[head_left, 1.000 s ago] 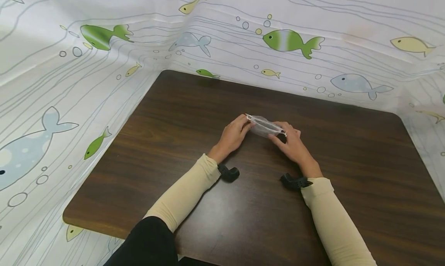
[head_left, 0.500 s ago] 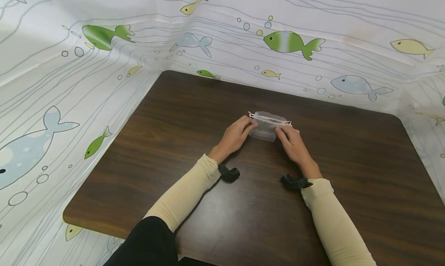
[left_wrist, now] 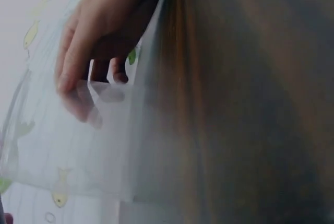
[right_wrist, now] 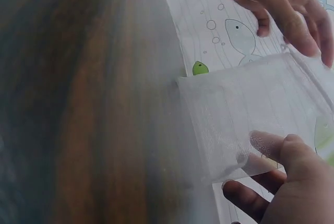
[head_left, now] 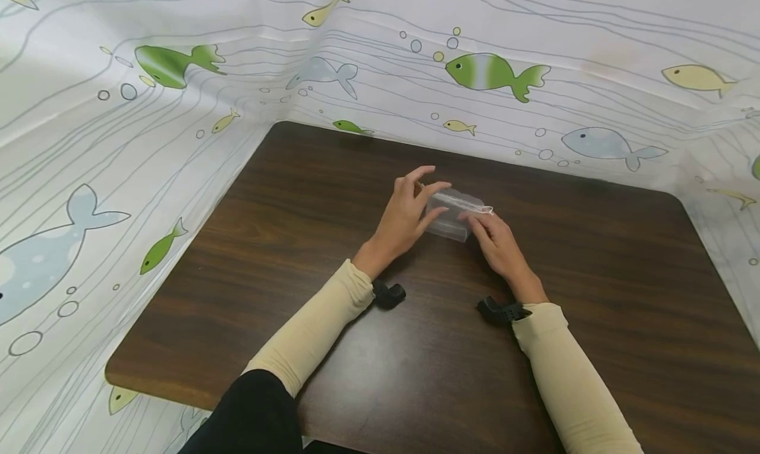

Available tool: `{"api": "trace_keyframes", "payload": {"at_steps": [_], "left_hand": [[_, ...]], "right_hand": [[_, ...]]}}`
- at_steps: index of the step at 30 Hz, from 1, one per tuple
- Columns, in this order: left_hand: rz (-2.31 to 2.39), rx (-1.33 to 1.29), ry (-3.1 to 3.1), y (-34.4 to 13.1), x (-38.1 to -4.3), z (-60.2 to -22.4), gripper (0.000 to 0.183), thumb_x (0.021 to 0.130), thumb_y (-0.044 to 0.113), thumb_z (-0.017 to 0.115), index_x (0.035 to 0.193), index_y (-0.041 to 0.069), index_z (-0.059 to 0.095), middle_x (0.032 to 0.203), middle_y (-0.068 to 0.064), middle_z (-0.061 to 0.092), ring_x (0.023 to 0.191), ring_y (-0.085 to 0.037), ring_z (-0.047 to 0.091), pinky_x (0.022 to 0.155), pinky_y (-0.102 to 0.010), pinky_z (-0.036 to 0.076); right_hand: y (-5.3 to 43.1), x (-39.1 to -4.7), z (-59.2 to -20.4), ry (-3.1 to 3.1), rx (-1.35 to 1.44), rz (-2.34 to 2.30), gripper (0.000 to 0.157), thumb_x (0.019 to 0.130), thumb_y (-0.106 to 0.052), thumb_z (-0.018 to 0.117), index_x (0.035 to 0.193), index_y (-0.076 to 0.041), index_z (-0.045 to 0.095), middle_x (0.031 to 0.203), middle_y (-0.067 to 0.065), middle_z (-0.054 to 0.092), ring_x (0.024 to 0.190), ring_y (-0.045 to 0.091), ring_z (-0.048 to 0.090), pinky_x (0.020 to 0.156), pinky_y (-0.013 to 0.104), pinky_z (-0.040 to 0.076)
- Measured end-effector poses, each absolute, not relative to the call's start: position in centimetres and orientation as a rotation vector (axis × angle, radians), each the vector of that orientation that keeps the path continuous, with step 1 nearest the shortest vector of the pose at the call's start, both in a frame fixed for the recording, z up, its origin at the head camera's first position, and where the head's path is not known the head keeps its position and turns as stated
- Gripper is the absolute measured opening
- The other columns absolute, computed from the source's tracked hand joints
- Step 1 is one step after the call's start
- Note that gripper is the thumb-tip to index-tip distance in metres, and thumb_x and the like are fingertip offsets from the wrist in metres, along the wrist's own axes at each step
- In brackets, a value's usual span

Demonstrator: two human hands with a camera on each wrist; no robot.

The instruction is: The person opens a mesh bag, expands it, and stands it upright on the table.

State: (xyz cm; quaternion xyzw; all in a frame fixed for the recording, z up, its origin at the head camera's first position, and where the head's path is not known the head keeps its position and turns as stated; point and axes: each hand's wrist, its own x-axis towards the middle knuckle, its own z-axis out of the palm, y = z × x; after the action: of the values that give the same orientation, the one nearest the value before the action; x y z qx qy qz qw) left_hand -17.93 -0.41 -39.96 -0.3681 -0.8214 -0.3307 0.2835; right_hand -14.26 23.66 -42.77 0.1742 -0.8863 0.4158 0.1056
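Note:
A sheer white drawstring pouch (head_left: 449, 218) is held up off the table in the head view, its cord along the top and a loop at the right corner. My right hand (head_left: 501, 243) pinches its right side; in the right wrist view the thumb (right_wrist: 298, 153) lies in front and fingertips show through the mesh. My left hand (head_left: 400, 218) is at the pouch's left upper corner with fingers spread apart. Some left fingers (left_wrist: 78, 104) overlap the see-through fabric in the left wrist view; whether they touch it I cannot tell.
Beneath the hands lies a dark brown wooden table (head_left: 267, 262) with rounded corners. White curtain (head_left: 392, 97) printed with fish hangs around its back and sides. Black wrist mounts (head_left: 388, 295) sit on both forearms.
The pouch has gone from bunched and tilted to hanging flat between the hands. My left hand has since released its left edge, rising and spreading its fingers; the right has kept its grip.

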Motion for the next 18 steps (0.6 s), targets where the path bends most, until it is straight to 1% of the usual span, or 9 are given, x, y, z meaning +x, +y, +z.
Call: {"api": "trace_keyframes", "payload": {"at_steps": [1,3,5,7,10,12,13,16,18], "left_hand": [[-0.832,-1.000,-2.201,-0.2,-17.9,-39.7,0.034,0.102,0.029,0.067,0.132,0.012,0.065,0.152,-0.017,0.040,0.112,-0.029,0.049,0.096,-0.041,0.045],[-0.767,-1.017,-2.220,0.0,-17.8,-39.4,0.025,0.103,0.030,0.065,0.121,0.014,0.072,0.150,-0.016,0.046,0.115,-0.028,0.048,0.100,-0.040,0.044],[-0.741,-1.016,-2.235,0.0,-17.7,-39.2,0.020,0.103,0.029,0.065,0.111,0.015,0.075,0.146,-0.013,0.051,0.118,-0.028,0.046,0.100,-0.038,0.044],[-0.734,-1.012,-2.241,0.1,-17.6,-39.1,0.019,0.102,0.029,0.065,0.106,0.015,0.077,0.142,-0.012,0.055,0.119,-0.028,0.045,0.101,-0.037,0.045],[-0.709,-1.023,-2.234,0.1,-17.6,-38.9,0.017,0.101,0.029,0.065,0.103,0.016,0.076,0.139,-0.010,0.058,0.119,-0.027,0.046,0.101,-0.036,0.045],[-0.701,-1.045,-2.248,0.0,-17.6,-38.6,0.017,0.101,0.029,0.066,0.102,0.016,0.076,0.139,-0.010,0.058,0.121,-0.027,0.045,0.103,-0.037,0.045],[-0.701,-1.061,-2.257,0.0,-17.6,-38.5,0.016,0.100,0.030,0.066,0.102,0.016,0.076,0.139,-0.010,0.058,0.121,-0.027,0.045,0.104,-0.037,0.044],[-0.712,-1.118,-2.289,-0.3,-17.6,-38.3,0.016,0.099,0.030,0.067,0.102,0.016,0.075,0.142,-0.010,0.056,0.123,-0.029,0.044,0.106,-0.038,0.043],[-0.720,-1.158,-2.307,-0.5,-17.6,-38.2,0.017,0.098,0.031,0.067,0.103,0.016,0.074,0.143,-0.010,0.054,0.123,-0.030,0.044,0.108,-0.039,0.041]], "right_hand": [[23.7,-14.2,-42.7,-2.611,0.515,1.226,0.031,0.112,-0.017,0.047,0.126,-0.004,0.071,0.128,0.018,0.070,0.118,0.029,0.059,0.110,0.054,0.040],[23.8,-14.1,-42.7,-2.605,0.526,1.223,0.030,0.112,-0.016,0.048,0.126,-0.002,0.070,0.127,0.019,0.068,0.113,0.027,0.058,0.105,0.048,0.043],[23.6,-14.2,-42.6,-2.584,0.561,1.212,0.030,0.110,-0.015,0.051,0.134,-0.004,0.064,0.135,0.018,0.063,0.115,0.027,0.056,0.102,0.048,0.040],[23.6,-14.3,-42.3,-2.490,0.659,1.175,0.037,0.108,-0.015,0.055,0.143,-0.003,0.053,0.145,0.021,0.052,0.113,0.031,0.054,0.098,0.047,0.040],[23.5,-14.6,-41.3,-2.323,0.834,1.025,0.047,0.103,-0.019,0.058,0.145,-0.006,0.042,0.158,0.023,0.035,0.111,0.037,0.052,0.097,0.050,0.039],[23.3,-14.7,-40.6,-2.241,0.940,0.884,0.045,0.099,-0.020,0.056,0.140,-0.004,0.045,0.160,0.025,0.030,0.104,0.038,0.051,0.093,0.050,0.040],[23.3,-14.7,-40.3,-2.232,0.970,0.818,0.041,0.097,-0.019,0.055,0.135,-0.005,0.050,0.159,0.024,0.031,0.103,0.038,0.050,0.091,0.051,0.038],[23.0,-14.5,-39.8,-2.273,1.019,0.654,0.035,0.093,-0.017,0.054,0.125,-0.005,0.064,0.154,0.021,0.042,0.103,0.037,0.049,0.087,0.055,0.034],[23.1,-14.4,-39.8,-2.313,0.992,0.569,0.031,0.095,-0.019,0.054,0.118,-0.004,0.068,0.144,0.021,0.052,0.106,0.038,0.048,0.087,0.059,0.031]]}}
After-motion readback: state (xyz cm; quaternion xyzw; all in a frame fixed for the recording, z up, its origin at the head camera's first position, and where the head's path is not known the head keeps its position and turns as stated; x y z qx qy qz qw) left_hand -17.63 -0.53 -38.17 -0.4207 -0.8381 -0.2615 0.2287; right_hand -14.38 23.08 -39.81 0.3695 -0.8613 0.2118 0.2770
